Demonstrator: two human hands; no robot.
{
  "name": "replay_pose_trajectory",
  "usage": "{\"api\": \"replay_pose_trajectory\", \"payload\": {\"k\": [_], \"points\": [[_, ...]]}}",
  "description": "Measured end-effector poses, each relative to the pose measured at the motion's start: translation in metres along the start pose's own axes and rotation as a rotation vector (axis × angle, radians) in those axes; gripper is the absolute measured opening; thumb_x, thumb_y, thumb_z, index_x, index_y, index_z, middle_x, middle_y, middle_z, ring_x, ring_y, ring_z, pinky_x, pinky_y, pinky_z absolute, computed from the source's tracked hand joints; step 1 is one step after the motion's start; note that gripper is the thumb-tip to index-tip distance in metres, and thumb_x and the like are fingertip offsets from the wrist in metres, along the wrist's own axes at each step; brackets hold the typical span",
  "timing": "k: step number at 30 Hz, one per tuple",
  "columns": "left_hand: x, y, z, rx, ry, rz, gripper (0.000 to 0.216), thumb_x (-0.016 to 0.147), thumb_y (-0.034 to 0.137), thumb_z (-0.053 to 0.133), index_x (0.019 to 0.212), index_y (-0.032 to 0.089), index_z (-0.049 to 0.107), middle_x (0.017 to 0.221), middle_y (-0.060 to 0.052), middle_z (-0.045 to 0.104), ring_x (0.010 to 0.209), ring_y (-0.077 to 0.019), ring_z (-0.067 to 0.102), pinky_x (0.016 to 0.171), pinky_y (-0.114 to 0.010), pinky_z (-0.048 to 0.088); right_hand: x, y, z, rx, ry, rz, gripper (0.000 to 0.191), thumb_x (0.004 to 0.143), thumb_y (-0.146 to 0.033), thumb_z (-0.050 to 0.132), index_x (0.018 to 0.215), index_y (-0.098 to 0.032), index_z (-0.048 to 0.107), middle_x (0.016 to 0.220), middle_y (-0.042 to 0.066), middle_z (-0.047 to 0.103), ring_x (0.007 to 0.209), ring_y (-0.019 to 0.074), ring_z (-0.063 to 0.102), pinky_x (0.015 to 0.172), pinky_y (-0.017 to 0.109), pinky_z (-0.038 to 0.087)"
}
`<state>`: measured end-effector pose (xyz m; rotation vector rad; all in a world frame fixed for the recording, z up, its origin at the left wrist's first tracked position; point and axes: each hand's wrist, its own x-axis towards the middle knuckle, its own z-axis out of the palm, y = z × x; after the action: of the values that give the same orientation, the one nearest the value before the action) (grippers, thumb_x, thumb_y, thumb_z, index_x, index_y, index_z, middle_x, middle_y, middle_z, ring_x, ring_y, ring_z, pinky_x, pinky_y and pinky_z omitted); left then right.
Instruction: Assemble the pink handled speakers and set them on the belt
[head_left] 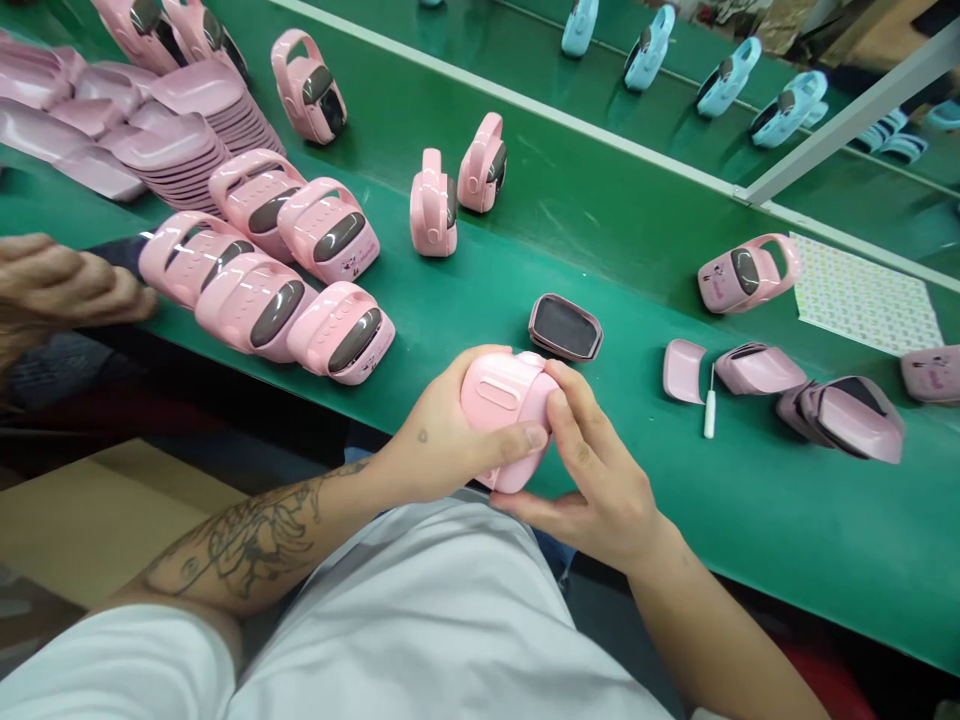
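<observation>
I held the pink case in both hands, just above the near edge of the green table and close to my body. My left hand wrapped the case from the left, with the thumb laid across its lower face. My right hand cupped it from the right and below, its fingertips pressed against the case's right side. Both hands were closed on the case; neither was spread.

A dark window panel lay on the table just beyond the case, apart from it. To its right lay a small pink cover, a white stick and a row of pink shells. A cluster of pink units lay to the left, near another person's hand. Two units stood upright farther back. A sticker sheet lay at the far right. Blue units sat on the far lane. Nothing stood between my hands and the panel.
</observation>
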<state>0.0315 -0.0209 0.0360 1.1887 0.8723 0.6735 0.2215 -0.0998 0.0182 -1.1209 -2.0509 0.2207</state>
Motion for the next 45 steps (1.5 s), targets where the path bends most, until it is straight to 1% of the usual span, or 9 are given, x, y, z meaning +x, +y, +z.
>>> {"api": "replay_pose_trajectory", "payload": {"k": [11, 15, 17, 20, 25, 30, 34, 39, 45], "points": [[-0.004, -0.004, -0.003, 0.07, 0.06, 0.033, 0.091, 0.067, 0.051, 0.095, 0.141, 0.018, 0.055, 0.133, -0.014, 0.072, 0.114, -0.0314, 0.071, 0.094, -0.041, 0.059, 0.005, -0.001, 0.0, -0.016, 0.001, -0.064, 0.113, 0.086, -0.037, 0.088, 0.173, -0.02, 0.019, 0.176, 0.022, 0.03, 0.158, 0.0444, 0.041, 0.12, 0.069, 0.049], [0.008, -0.015, -0.011, -0.07, -0.035, 0.081, 0.083, 0.073, 0.049, 0.092, 0.141, 0.017, 0.057, 0.139, -0.016, 0.069, 0.124, -0.0338, 0.067, 0.103, -0.044, 0.056, 0.004, 0.006, 0.003, -0.048, -0.024, -0.023, 0.112, 0.086, -0.054, 0.085, 0.173, -0.027, 0.019, 0.176, 0.019, 0.031, 0.16, 0.044, 0.037, 0.125, 0.071, 0.04], [0.015, -0.021, -0.014, -0.225, -0.072, 0.124, 0.082, 0.074, 0.05, 0.091, 0.142, 0.019, 0.056, 0.144, -0.016, 0.066, 0.128, -0.0346, 0.066, 0.105, -0.044, 0.057, 0.001, 0.006, 0.01, -0.027, 0.092, 0.115, 0.104, 0.087, -0.064, 0.079, 0.171, -0.031, 0.027, 0.176, 0.017, 0.034, 0.16, 0.044, 0.037, 0.125, 0.072, 0.037], [0.021, -0.029, -0.011, -0.387, -0.037, 0.194, 0.095, 0.071, 0.056, 0.09, 0.151, 0.024, 0.051, 0.151, -0.016, 0.062, 0.129, -0.0361, 0.066, 0.101, -0.045, 0.059, -0.003, 0.001, 0.03, 0.303, 0.354, 0.495, 0.075, 0.102, -0.066, 0.055, 0.164, -0.027, 0.041, 0.165, 0.018, 0.051, 0.144, 0.0354, 0.061, 0.112, 0.059, 0.056], [0.016, -0.034, -0.008, -0.291, -0.058, 0.314, 0.102, 0.072, 0.049, 0.093, 0.159, 0.028, 0.044, 0.158, -0.014, 0.057, 0.141, -0.0353, 0.059, 0.114, -0.044, 0.052, 0.001, -0.003, 0.057, 0.949, 0.269, 0.683, 0.078, 0.109, -0.066, 0.016, 0.154, -0.018, 0.057, 0.137, 0.016, 0.076, 0.123, 0.0303, 0.076, 0.107, 0.052, 0.061], [0.007, -0.017, -0.016, 0.038, -0.032, 0.278, 0.094, 0.077, 0.046, 0.091, 0.158, 0.022, 0.049, 0.162, -0.015, 0.052, 0.148, -0.0379, 0.051, 0.121, -0.045, 0.044, -0.005, 0.005, 0.061, 0.967, 0.465, 0.733, 0.062, 0.109, -0.052, 0.028, 0.159, -0.021, 0.047, 0.152, 0.014, 0.066, 0.132, 0.0288, 0.071, 0.108, 0.054, 0.06], [0.005, -0.004, -0.016, 0.145, -0.029, 0.201, 0.082, 0.079, 0.046, 0.091, 0.15, 0.022, 0.058, 0.145, -0.011, 0.066, 0.131, -0.0349, 0.063, 0.107, -0.039, 0.053, -0.016, 0.007, 0.058, 0.946, 0.438, 0.684, 0.064, 0.105, -0.048, 0.042, 0.163, -0.02, 0.042, 0.157, 0.016, 0.062, 0.14, 0.0324, 0.066, 0.109, 0.056, 0.059], [0.003, -0.002, -0.014, 0.134, -0.053, 0.24, 0.072, 0.086, 0.042, 0.086, 0.149, 0.022, 0.06, 0.142, -0.008, 0.068, 0.131, -0.0316, 0.062, 0.109, -0.036, 0.05, -0.016, 0.005, 0.05, 0.906, 0.333, 0.606, 0.064, 0.106, -0.045, 0.04, 0.165, -0.021, 0.035, 0.16, 0.016, 0.059, 0.142, 0.0334, 0.064, 0.12, 0.06, 0.049], [0.006, -0.005, -0.014, -0.004, -0.116, 0.228, 0.075, 0.08, 0.039, 0.09, 0.148, 0.018, 0.064, 0.138, -0.011, 0.07, 0.129, -0.0349, 0.063, 0.111, -0.042, 0.051, -0.007, -0.005, 0.039, 1.086, 0.414, 0.723, 0.063, 0.096, -0.057, 0.066, 0.15, -0.026, 0.056, 0.142, 0.013, 0.072, 0.136, 0.0358, 0.066, 0.12, 0.058, 0.049]]}}
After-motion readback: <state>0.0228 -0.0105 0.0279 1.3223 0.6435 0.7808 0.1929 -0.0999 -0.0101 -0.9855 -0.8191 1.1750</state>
